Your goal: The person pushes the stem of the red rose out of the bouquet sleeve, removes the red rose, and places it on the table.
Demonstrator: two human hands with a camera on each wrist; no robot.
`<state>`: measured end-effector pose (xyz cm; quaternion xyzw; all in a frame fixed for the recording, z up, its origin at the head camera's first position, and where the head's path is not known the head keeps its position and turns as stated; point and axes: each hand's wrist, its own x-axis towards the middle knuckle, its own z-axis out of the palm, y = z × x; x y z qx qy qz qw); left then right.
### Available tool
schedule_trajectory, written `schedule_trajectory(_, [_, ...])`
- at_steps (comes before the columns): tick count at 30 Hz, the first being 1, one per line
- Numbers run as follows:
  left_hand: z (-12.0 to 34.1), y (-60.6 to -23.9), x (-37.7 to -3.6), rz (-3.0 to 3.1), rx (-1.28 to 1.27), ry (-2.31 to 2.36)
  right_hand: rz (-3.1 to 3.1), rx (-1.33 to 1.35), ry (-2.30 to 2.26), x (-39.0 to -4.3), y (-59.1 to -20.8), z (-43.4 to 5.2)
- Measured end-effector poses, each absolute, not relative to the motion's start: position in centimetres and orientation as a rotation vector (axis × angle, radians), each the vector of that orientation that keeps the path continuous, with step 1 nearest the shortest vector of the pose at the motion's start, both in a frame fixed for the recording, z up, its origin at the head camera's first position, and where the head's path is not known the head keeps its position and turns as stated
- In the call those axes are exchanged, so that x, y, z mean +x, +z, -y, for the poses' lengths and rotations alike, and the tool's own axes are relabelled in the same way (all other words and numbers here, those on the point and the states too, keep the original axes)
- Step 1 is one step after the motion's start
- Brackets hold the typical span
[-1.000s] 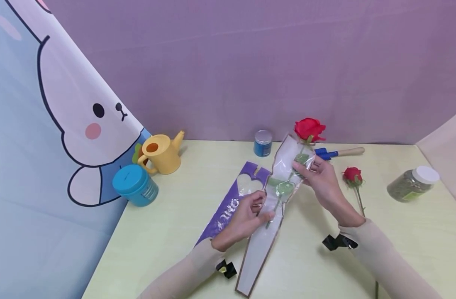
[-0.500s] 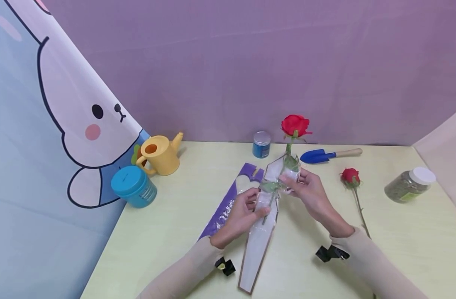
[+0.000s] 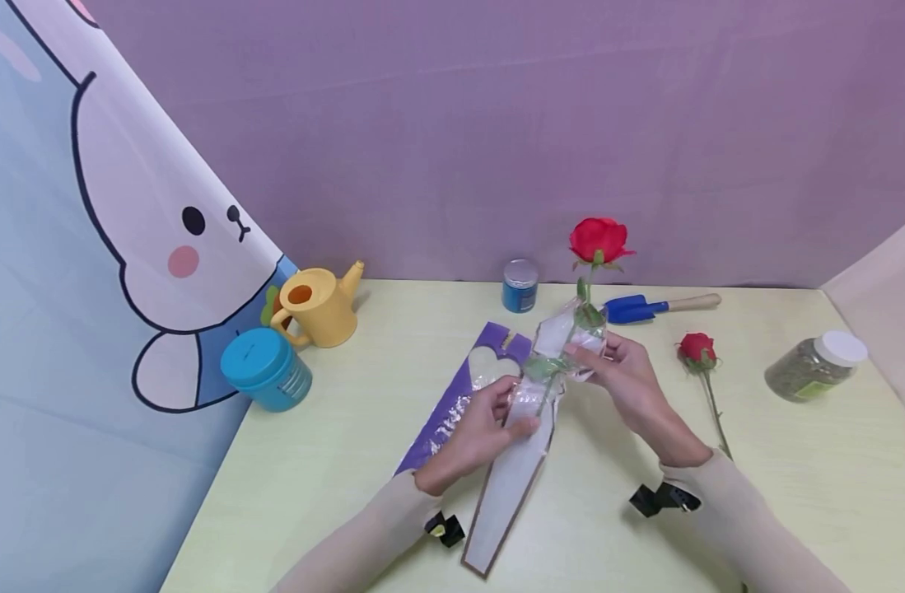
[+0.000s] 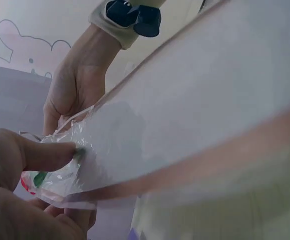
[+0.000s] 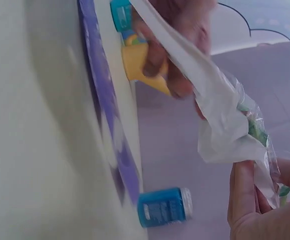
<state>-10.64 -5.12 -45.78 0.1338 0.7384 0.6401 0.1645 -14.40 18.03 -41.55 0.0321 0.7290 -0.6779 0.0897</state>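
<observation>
A red rose [image 3: 599, 240] stands out of the top of a white flower sleeve [image 3: 513, 486] with a brown border and a clear front. Its lower stem and leaves show through the film. My left hand [image 3: 482, 424] pinches the sleeve midway, thumb in front, as the left wrist view also shows. Higher up, my right hand [image 3: 626, 379] grips the crumpled upper part of the sleeve between thumb and fingers. In the right wrist view the white back of the sleeve [image 5: 219, 115] is creased above the right fingers [image 5: 243, 187].
A purple sleeve [image 3: 437, 428] lies behind the left hand. Around lie a second rose [image 3: 697, 350], a blue trowel [image 3: 633, 309] and a jar of green bits [image 3: 811, 371]. A small blue jar [image 3: 520, 288], yellow watering can [image 3: 322, 309] and turquoise jar [image 3: 265, 371] stand farther back and left.
My right hand has moved down and left, then slightly back up. The sleeve's top has bunched lower, so more stem shows beneath the bloom. My left hand keeps its pinch.
</observation>
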Motion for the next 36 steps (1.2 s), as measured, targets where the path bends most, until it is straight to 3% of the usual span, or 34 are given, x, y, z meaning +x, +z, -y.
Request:
schedule_trajectory(15, [5.4,-45.6,-10.4,-2.075,0.482,1.75,-1.981,0.16,-2.385,-15.8,-39.7,-20.2])
schedule_trajectory(26, [4.9,-43.9,-12.8,-2.12,0.403,1.885,-2.123,0.167,-2.192,-15.3,-40.4,-18.9])
schedule_trajectory(36, [4.6,-44.2,-12.6,-2.076,0.335,1.923,-2.234,0.116,-1.99,-14.5,-40.7,-18.6])
